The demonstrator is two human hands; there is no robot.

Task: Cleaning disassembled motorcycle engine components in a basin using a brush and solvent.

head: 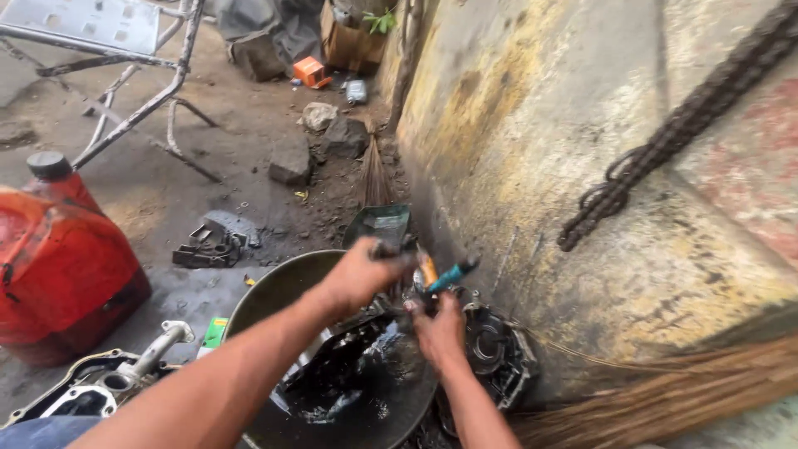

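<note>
My left hand [359, 274] is closed around a small dark object above the far rim of a round metal basin [274, 287] filled with black oily liquid. My right hand [438, 328] grips a toothbrush-like brush with a teal and orange handle [445, 274], its tip pointing up and right near the wall. A black greasy engine part [349, 353] lies in the basin under both hands. Another dark round engine casing [495, 349] leans at the foot of the wall, just right of my right hand.
A red plastic jerrycan [62, 266] stands at left. A metal engine cover [108, 382] lies at lower left. A straw broom [665, 399] lies at lower right, a chain [665, 141] hangs on the stained wall, and a dustpan [378, 224], rocks [291, 162] and a metal frame [125, 83] lie beyond.
</note>
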